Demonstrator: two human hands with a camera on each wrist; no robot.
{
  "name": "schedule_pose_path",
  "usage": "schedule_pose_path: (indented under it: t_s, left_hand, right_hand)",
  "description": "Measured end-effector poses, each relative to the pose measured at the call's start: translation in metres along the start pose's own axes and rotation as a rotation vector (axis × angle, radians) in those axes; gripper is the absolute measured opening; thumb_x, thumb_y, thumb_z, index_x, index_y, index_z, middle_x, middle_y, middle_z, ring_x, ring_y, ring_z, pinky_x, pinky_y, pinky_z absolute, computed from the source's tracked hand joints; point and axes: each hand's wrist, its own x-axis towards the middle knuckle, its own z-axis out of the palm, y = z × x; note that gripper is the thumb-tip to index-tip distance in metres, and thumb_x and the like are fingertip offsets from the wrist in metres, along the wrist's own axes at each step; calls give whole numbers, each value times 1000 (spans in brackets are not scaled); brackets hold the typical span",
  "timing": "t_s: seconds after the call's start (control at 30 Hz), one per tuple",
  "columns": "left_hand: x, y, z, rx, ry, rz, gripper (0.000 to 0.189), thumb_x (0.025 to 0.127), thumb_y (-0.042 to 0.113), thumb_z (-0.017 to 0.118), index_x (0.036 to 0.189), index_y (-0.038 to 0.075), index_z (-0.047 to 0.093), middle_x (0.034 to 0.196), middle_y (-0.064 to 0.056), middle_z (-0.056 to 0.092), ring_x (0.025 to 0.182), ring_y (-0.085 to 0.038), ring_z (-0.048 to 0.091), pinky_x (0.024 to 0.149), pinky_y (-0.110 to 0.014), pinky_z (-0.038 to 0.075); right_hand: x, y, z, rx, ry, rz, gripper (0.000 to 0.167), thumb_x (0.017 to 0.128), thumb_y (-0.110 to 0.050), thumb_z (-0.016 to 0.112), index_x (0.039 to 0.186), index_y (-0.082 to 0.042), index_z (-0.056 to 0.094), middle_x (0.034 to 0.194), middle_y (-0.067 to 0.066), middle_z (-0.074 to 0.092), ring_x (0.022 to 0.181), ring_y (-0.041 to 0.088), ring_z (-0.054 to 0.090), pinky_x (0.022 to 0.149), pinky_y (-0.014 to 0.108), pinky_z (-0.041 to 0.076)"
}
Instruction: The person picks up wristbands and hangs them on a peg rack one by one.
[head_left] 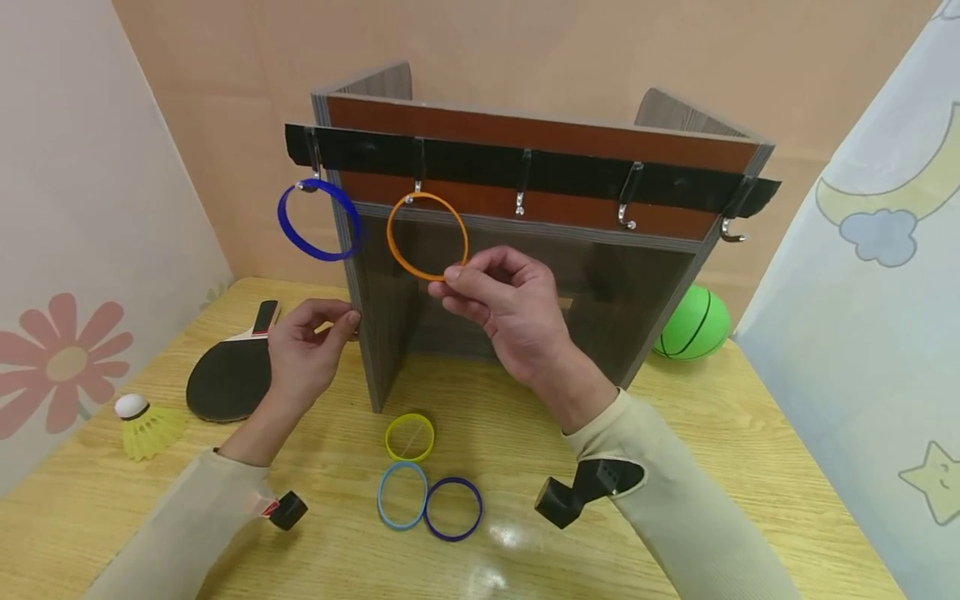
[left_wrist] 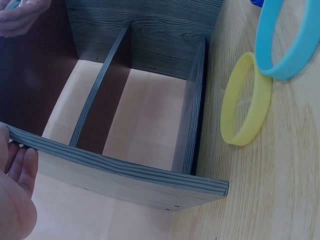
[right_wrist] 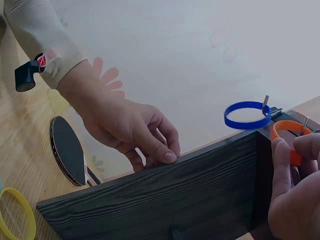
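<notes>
My right hand (head_left: 517, 312) pinches the lower edge of an orange wristband (head_left: 392, 246) between thumb and fingers. The band's top meets the second hook (head_left: 417, 187) from the left on a black strip (head_left: 472, 165) across the wooden stand. A blue wristband (head_left: 300, 242) hangs from the leftmost hook. My left hand (head_left: 311, 342) grips the front edge of the stand's left side panel (head_left: 365, 350), thumb on the edge and fingers along the outer face, as the right wrist view shows. In the left wrist view, only part of the left hand (left_wrist: 20, 200) appears.
Before the stand lie a yellow wristband (head_left: 389, 442), a light blue one (head_left: 381, 498) and a dark blue one (head_left: 480, 508). A table tennis paddle (head_left: 228, 379) and a shuttlecock (head_left: 146, 425) lie left; a green ball (head_left: 693, 325) sits right. Three more hooks (head_left: 626, 196) hold nothing.
</notes>
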Motion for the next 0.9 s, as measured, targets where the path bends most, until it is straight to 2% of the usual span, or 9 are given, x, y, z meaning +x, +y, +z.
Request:
schedule_pose_path:
  t_s: [0.13,0.27,0.43,0.73,0.9]
  left_hand:
    - [-1,1,0,27,4,-14,8,83,-18,61,91,-16,61,86,-10,65,73,-13,64,66,-21,56]
    - [-2,0,0,13,7,-10,12,82,-19,60,90,-12,64,86,-13,65,73,-14,64,65,-21,56]
    - [-1,-1,1,12,6,-1,13,82,-20,60,90,-11,64,86,-13,65,73,-13,64,65,-21,56]
    - [-2,-4,0,22,13,6,7,84,-11,65,91,-12,64,86,-15,65,72,-13,64,65,-20,56]
    - [0,-2,1,40,0,25,7,83,-17,62,90,-16,61,85,-8,66,72,-12,64,64,-22,56]
  right_hand:
    - [0,0,-2,-44,22,20,19,87,13,57,77,-3,62,79,14,65,74,23,68,69,29,57]
    - [-2,-1,-7,-123,61,55,17,87,9,60,78,-4,60,80,12,64,73,21,68,69,29,57]
    - [-12,-1,-17,-204,92,101,15,87,7,61,78,-4,58,82,11,62,72,21,65,68,29,56]
    - [-39,13,-38,-347,55,175,12,84,4,63,78,-3,56,81,12,60,68,20,60,64,27,53]
    - [-54,21,-49,-400,32,237,12,83,2,65,78,-3,55,78,12,60,66,21,58,61,28,51]
